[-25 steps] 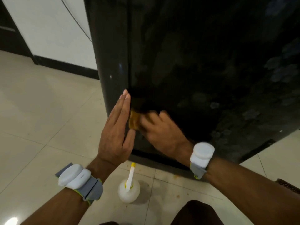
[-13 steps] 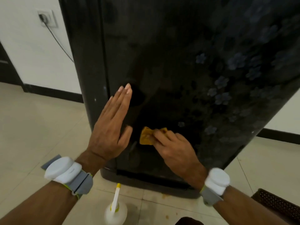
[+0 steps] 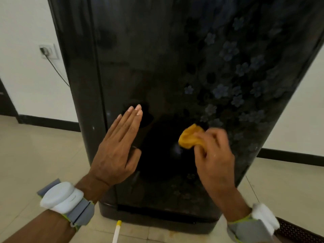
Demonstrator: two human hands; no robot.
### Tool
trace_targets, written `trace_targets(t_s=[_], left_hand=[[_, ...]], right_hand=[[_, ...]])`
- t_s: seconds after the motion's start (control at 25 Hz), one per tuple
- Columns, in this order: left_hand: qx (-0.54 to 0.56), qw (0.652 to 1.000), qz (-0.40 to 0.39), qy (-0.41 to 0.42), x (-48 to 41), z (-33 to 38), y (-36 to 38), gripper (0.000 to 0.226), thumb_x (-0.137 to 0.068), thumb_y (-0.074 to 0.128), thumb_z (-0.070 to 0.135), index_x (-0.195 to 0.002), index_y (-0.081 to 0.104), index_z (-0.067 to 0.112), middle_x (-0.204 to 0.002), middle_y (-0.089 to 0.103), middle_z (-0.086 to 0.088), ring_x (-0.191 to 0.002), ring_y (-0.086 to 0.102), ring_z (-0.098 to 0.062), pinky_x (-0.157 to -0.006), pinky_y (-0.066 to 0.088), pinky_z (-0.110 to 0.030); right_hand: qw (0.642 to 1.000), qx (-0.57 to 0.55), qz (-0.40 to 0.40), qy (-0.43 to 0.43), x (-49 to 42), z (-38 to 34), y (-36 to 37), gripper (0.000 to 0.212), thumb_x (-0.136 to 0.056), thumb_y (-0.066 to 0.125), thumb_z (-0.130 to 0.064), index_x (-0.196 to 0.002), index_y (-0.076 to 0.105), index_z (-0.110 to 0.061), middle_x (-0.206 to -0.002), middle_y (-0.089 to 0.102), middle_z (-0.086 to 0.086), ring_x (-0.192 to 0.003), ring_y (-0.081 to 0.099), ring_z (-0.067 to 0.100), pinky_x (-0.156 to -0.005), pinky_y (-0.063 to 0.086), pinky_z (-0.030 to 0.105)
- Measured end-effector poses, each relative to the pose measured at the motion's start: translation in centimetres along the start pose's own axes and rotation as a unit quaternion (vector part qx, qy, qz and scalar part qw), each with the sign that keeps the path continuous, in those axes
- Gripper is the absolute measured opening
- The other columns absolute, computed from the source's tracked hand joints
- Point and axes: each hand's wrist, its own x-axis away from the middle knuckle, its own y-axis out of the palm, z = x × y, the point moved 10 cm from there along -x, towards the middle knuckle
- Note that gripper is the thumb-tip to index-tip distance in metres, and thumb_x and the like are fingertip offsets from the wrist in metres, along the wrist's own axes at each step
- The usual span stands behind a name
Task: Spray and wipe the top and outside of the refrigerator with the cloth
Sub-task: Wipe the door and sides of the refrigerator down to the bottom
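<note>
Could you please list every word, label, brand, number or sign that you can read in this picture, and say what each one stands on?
No readable text anywhere in this view.
refrigerator: only a faint flower pattern on the dark door, no brand or label visible.
cloth: plain orange, no tag showing.
left wrist band and right wrist band: no lettering visible.
wall socket: no markings legible.

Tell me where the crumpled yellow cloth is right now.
In the head view the crumpled yellow cloth sits right of centre, bunched in the right hand against the lower front of the black floral-patterned refrigerator, across from the flat left hand.
</note>
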Motion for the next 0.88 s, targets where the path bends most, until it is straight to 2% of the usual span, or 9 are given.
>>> trace_targets(t_s=[0.08,0.12,0.24,0.32,0.48,0.52,0.68,0.76,0.88], left_hand=[[0.003,1.0,-0.007,0.005,-0.5,0.6,0.1,0.075,-0.083,0.041,0.015,-0.153,0.019,-0.001,-0.163,0.018,-0.012,-0.152,0.014,-0.024,-0.122,0.019,-0.05],[0.009,1.0,-0.006,0.002,-0.8,0.7,0.2,0.076,-0.083,0.042,0.015,-0.154,0.018,0.001,-0.164,0.017,-0.011,-0.152,0.013,-0.023,-0.123,0.018,-0.049],[0.02,1.0,-0.004,-0.018,-1.3,0.3,-0.1,0.079,-0.083,0.043,0.015,-0.156,0.012,0.007,-0.165,0.012,-0.006,-0.153,0.011,-0.019,-0.122,0.019,-0.048],[0.034,0.999,-0.002,-0.034,-1.0,-0.3,-0.5,0.08,-0.084,0.043,0.015,-0.156,0.009,0.01,-0.166,0.009,-0.001,-0.153,0.01,-0.016,-0.122,0.022,-0.046],[0.057,0.997,-0.007,-0.053,-0.6,-0.9,-1.0,0.083,-0.084,0.046,0.013,-0.157,0.006,0.012,-0.166,0.005,0.004,-0.152,0.01,-0.012,-0.122,0.025,-0.04],[0.061,0.997,-0.009,-0.054,-0.7,-0.9,-1.0,0.083,-0.084,0.045,0.014,-0.157,0.006,0.012,-0.166,0.006,0.003,-0.152,0.01,-0.012,-0.122,0.023,-0.038],[0.077,0.995,0.013,-0.064,-0.7,-1.5,-1.6,0.08,-0.084,0.043,0.011,-0.156,0.01,0.009,-0.166,0.011,-0.001,-0.152,0.013,-0.016,-0.122,0.02,-0.039],[0.079,0.993,0.034,-0.081,0.0,-2.4,-2.3,0.08,-0.085,0.044,0.008,-0.157,0.008,0.011,-0.166,0.008,0.001,-0.153,0.01,-0.015,-0.122,0.018,-0.039],[0.101,0.989,0.036,-0.105,0.5,-3.0,-2.7,0.079,-0.085,0.038,0.021,-0.157,0.006,0.011,-0.166,0.007,0.0,-0.152,0.011,-0.013,-0.122,0.017,-0.031]], right_hand=[[0.991,-0.039,0.11,0.06,-4.7,-1.3,-2.8,0.018,-0.083,0.062,-0.002,-0.101,0.061,-0.002,-0.112,0.052,0.018,-0.091,0.051,0.019,-0.071,0.047,0.028],[0.993,-0.046,0.105,0.028,-6.5,-3.8,-2.0,0.02,-0.082,0.063,-0.004,-0.101,0.061,-0.002,-0.113,0.052,0.019,-0.092,0.05,0.019,-0.072,0.045,0.025],[0.988,0.025,-0.083,-0.127,-3.2,-8.0,4.8,0.02,-0.09,0.062,-0.016,-0.107,0.052,-0.015,-0.124,0.049,0.015,-0.084,0.057,0.02,-0.062,0.055,0.024],[0.983,0.06,-0.115,-0.126,-0.5,-4.7,3.9,0.016,-0.093,0.063,-0.012,-0.104,0.052,-0.016,-0.12,0.049,0.011,-0.074,0.058,0.022,-0.053,0.056,0.03],[0.99,-0.007,0.136,0.027,-7.4,-3.0,-3.5,0.013,-0.097,0.056,-0.008,-0.109,0.063,-0.006,-0.112,0.054,0.016,-0.087,0.057,0.02,-0.066,0.049,0.022],[0.988,-0.014,0.15,0.029,-9.3,-5.0,-3.0,0.019,-0.097,0.055,-0.008,-0.114,0.064,-0.01,-0.115,0.056,0.016,-0.089,0.06,0.023,-0.068,0.052,0.027],[0.982,0.078,-0.04,-0.165,-4.0,-9.2,4.4,0.034,-0.093,0.055,-0.013,-0.125,0.06,-0.022,-0.126,0.054,0.011,-0.085,0.065,0.026,-0.062,0.06,0.033],[0.994,0.032,-0.035,-0.099,-2.6,-5.6,1.6,0.031,-0.089,0.062,-0.006,-0.117,0.064,-0.02,-0.118,0.052,0.008,-0.081,0.062,0.023,-0.056,0.058,0.034],[0.989,-0.031,0.141,0.031,-7.5,-4.3,-3.5,0.02,-0.091,0.061,-0.003,-0.106,0.067,-0.013,-0.112,0.053,0.01,-0.088,0.058,0.018,-0.069,0.05,0.02]])
